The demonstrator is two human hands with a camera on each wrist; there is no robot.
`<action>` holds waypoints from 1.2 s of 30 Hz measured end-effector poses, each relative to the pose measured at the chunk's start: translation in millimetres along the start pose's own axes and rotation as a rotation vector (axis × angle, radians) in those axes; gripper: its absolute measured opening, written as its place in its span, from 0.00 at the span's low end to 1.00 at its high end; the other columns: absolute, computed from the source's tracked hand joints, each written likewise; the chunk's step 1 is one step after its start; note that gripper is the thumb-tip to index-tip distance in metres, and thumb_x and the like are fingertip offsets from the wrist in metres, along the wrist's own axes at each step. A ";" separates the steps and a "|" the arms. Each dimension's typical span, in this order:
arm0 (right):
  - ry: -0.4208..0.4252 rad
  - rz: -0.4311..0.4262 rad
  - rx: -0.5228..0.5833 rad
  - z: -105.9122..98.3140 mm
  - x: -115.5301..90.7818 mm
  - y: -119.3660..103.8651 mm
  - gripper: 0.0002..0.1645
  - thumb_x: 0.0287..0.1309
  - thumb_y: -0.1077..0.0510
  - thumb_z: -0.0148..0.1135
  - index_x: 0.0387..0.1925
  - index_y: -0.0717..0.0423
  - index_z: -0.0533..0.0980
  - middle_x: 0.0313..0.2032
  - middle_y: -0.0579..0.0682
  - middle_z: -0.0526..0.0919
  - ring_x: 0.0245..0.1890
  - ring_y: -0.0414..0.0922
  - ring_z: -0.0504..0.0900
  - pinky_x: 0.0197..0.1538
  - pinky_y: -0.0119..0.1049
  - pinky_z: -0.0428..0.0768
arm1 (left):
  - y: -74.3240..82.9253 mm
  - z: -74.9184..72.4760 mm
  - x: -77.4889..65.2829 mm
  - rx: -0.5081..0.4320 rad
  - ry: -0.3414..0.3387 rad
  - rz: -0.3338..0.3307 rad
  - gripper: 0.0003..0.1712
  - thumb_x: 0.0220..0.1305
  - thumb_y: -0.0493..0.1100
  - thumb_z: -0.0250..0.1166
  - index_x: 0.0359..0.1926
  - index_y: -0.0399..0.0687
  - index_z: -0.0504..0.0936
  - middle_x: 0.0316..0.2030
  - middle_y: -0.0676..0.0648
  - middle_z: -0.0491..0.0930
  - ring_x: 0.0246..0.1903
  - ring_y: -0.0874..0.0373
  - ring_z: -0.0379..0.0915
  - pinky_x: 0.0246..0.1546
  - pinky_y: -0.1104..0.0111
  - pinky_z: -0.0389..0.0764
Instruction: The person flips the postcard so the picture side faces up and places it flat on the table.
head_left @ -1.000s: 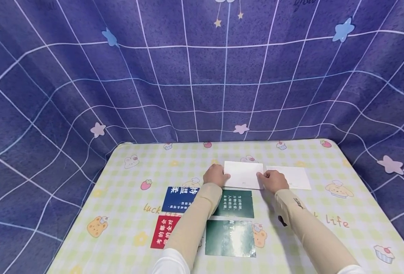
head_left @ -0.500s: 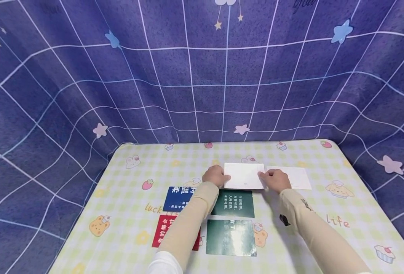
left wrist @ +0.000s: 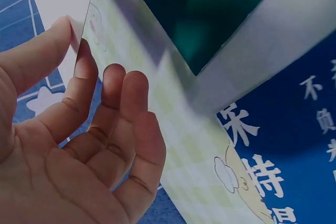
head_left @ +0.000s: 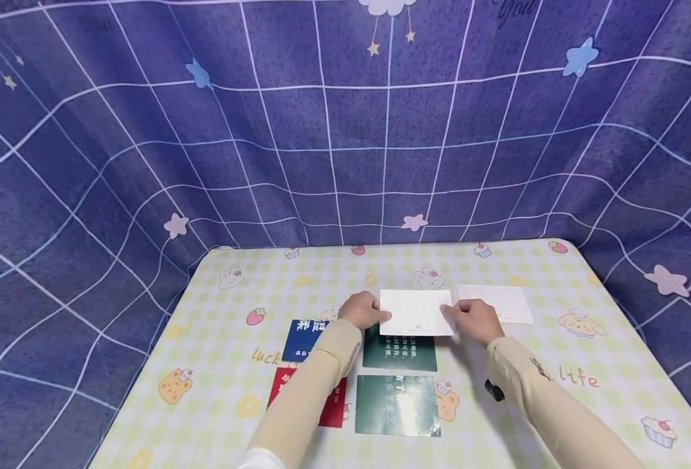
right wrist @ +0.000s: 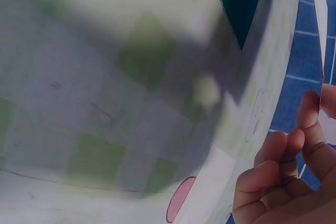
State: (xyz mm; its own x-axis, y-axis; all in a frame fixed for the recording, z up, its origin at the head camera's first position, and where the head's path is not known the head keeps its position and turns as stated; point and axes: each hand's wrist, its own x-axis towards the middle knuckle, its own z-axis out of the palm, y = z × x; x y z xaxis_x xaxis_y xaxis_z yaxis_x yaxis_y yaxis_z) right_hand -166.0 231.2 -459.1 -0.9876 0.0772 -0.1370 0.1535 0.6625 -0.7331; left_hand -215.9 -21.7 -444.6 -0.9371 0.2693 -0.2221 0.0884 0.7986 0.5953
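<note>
Both hands hold a white postcard (head_left: 413, 312) by its two short sides, blank face up toward the head camera. My left hand (head_left: 361, 311) pinches its left edge between thumb and index finger; the other fingers curl loosely in the left wrist view. On the right edge, my right hand (head_left: 475, 320) has the same thumb-and-finger pinch. In the right wrist view the card (right wrist: 319, 19) appears nearly edge-on, raised above the table. In the head view it overlaps the top of a green postcard (head_left: 399, 355) with white writing.
A second green postcard (head_left: 398, 405) lies nearer me. Left of the green ones are a blue postcard (head_left: 302, 340) and a red postcard (head_left: 335, 407), partly hidden by the left sleeve. Another white card (head_left: 500, 303) lies behind the right hand. A checkered cloth (head_left: 204, 365) covers the table.
The white postcard has come toward me, from behind the upper green postcard to overlapping its top part. Both hands have moved with it and keep their pinch.
</note>
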 end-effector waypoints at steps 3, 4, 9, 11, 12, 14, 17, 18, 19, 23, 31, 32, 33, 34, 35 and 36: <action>-0.021 0.008 0.024 1.6 -6.0 1.9 0.25 0.69 0.43 0.59 0.20 0.54 0.76 0.19 0.48 0.76 0.23 0.45 0.69 0.30 0.38 0.67 | -2.1 -0.1 -9.1 -0.020 -0.007 0.017 0.33 0.64 0.47 0.72 0.12 0.51 0.59 0.11 0.55 0.52 0.14 0.61 0.47 0.17 0.69 0.53; -0.027 0.008 0.028 1.9 -8.3 2.4 0.25 0.69 0.43 0.59 0.20 0.55 0.76 0.19 0.47 0.75 0.23 0.45 0.69 0.29 0.38 0.67 | -3.2 0.1 -11.4 -0.024 -0.011 0.022 0.33 0.64 0.47 0.72 0.12 0.51 0.59 0.11 0.55 0.52 0.14 0.61 0.47 0.17 0.69 0.53; -0.037 0.003 0.026 3.7 -21.0 1.4 0.25 0.69 0.43 0.60 0.22 0.56 0.77 0.18 0.46 0.74 0.23 0.44 0.69 0.31 0.38 0.67 | -9.4 2.3 -20.6 -0.039 -0.028 0.049 0.31 0.65 0.47 0.71 0.13 0.51 0.61 0.12 0.54 0.53 0.15 0.60 0.49 0.19 0.69 0.55; -0.040 0.002 0.022 4.6 -25.3 1.1 0.25 0.69 0.43 0.60 0.21 0.56 0.77 0.18 0.46 0.73 0.23 0.45 0.69 0.32 0.38 0.67 | -11.1 3.1 -24.2 -0.053 -0.031 0.049 0.29 0.65 0.47 0.71 0.14 0.51 0.63 0.13 0.54 0.55 0.15 0.60 0.51 0.19 0.68 0.56; -0.042 -0.002 0.020 5.1 -27.1 1.1 0.25 0.69 0.43 0.61 0.21 0.57 0.77 0.18 0.46 0.72 0.23 0.45 0.69 0.33 0.38 0.67 | -12.2 3.7 -26.0 -0.060 -0.030 0.047 0.28 0.65 0.46 0.71 0.15 0.50 0.65 0.13 0.54 0.56 0.16 0.59 0.52 0.20 0.68 0.57; -0.044 -0.005 0.019 6.0 -30.8 0.8 0.26 0.69 0.43 0.61 0.21 0.56 0.77 0.18 0.46 0.72 0.24 0.45 0.69 0.34 0.38 0.66 | -13.7 4.5 -30.2 -0.072 -0.022 0.042 0.25 0.64 0.46 0.72 0.16 0.50 0.69 0.14 0.53 0.60 0.17 0.59 0.56 0.20 0.68 0.59; -0.052 -0.002 0.023 7.5 -36.3 0.6 0.25 0.69 0.43 0.62 0.21 0.56 0.77 0.19 0.46 0.71 0.25 0.45 0.69 0.34 0.39 0.66 | -15.5 5.9 -37.4 -0.087 -0.020 0.033 0.21 0.64 0.46 0.72 0.19 0.48 0.73 0.16 0.53 0.64 0.18 0.59 0.59 0.21 0.67 0.61; -0.056 -0.004 0.025 8.0 -38.2 0.7 0.25 0.69 0.44 0.62 0.21 0.57 0.77 0.20 0.46 0.71 0.25 0.45 0.69 0.34 0.39 0.66 | -16.2 6.7 -39.6 -0.090 -0.021 0.035 0.20 0.64 0.46 0.72 0.20 0.48 0.74 0.16 0.53 0.64 0.18 0.59 0.60 0.21 0.67 0.61; -0.058 -0.003 0.031 8.4 -40.2 0.6 0.25 0.68 0.44 0.62 0.21 0.57 0.77 0.20 0.46 0.71 0.25 0.45 0.68 0.34 0.39 0.66 | -16.4 7.2 -42.2 -0.092 -0.022 0.035 0.19 0.64 0.46 0.72 0.20 0.47 0.75 0.17 0.53 0.66 0.18 0.59 0.60 0.21 0.68 0.62; -0.060 -0.010 0.049 9.4 -47.5 0.5 0.25 0.69 0.45 0.62 0.21 0.58 0.77 0.19 0.46 0.70 0.24 0.44 0.68 0.33 0.38 0.67 | -18.0 10.4 -51.4 -0.087 -0.014 0.041 0.16 0.64 0.47 0.72 0.23 0.47 0.78 0.19 0.53 0.70 0.19 0.59 0.63 0.22 0.68 0.64; -0.041 0.009 0.056 14.0 -58.5 2.3 0.24 0.68 0.46 0.64 0.19 0.55 0.75 0.18 0.45 0.70 0.24 0.44 0.69 0.33 0.37 0.67 | -20.4 15.4 -65.3 -0.081 -0.007 0.065 0.16 0.64 0.45 0.71 0.23 0.47 0.77 0.18 0.54 0.68 0.19 0.60 0.62 0.23 0.69 0.63; -0.040 0.007 0.055 14.7 -59.8 3.1 0.24 0.68 0.46 0.64 0.19 0.55 0.75 0.18 0.45 0.70 0.24 0.44 0.69 0.33 0.37 0.67 | -21.1 15.7 -66.5 -0.088 -0.008 0.069 0.15 0.63 0.45 0.71 0.23 0.47 0.78 0.19 0.54 0.69 0.20 0.60 0.62 0.24 0.68 0.64; -0.039 0.005 0.052 15.4 -60.9 3.9 0.24 0.68 0.45 0.64 0.19 0.55 0.75 0.18 0.45 0.70 0.24 0.44 0.69 0.32 0.37 0.66 | -22.1 16.1 -67.6 -0.095 -0.008 0.076 0.14 0.63 0.45 0.71 0.24 0.47 0.79 0.20 0.53 0.70 0.20 0.60 0.63 0.24 0.68 0.65; -0.038 0.007 0.051 15.8 -61.9 4.6 0.24 0.68 0.45 0.64 0.20 0.55 0.75 0.18 0.45 0.70 0.23 0.44 0.69 0.32 0.37 0.66 | -23.0 16.6 -68.6 -0.106 -0.009 0.082 0.13 0.63 0.45 0.71 0.25 0.46 0.80 0.21 0.53 0.71 0.21 0.60 0.64 0.26 0.68 0.66; -0.036 0.008 0.049 16.3 -62.8 5.2 0.24 0.68 0.45 0.63 0.20 0.54 0.75 0.17 0.44 0.69 0.23 0.44 0.68 0.31 0.37 0.66 | -24.3 17.3 -69.3 -0.119 -0.009 0.090 0.12 0.63 0.45 0.71 0.25 0.46 0.81 0.23 0.53 0.73 0.22 0.60 0.65 0.27 0.67 0.68; -0.034 0.011 0.046 16.6 -63.7 5.8 0.24 0.68 0.45 0.63 0.19 0.54 0.75 0.17 0.44 0.69 0.23 0.44 0.68 0.31 0.37 0.66 | -25.8 18.0 -69.6 -0.132 -0.008 0.098 0.11 0.63 0.45 0.72 0.26 0.46 0.82 0.24 0.52 0.74 0.24 0.59 0.66 0.28 0.67 0.69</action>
State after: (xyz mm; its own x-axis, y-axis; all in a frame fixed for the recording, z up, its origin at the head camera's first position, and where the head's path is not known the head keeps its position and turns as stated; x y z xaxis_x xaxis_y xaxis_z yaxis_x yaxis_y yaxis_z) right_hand -101.6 217.7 -465.7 -0.9842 0.0587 -0.1674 0.1668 0.6269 -0.7610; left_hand -146.9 -51.3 -458.3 -0.9234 0.3469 -0.1642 0.1331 0.6907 0.7108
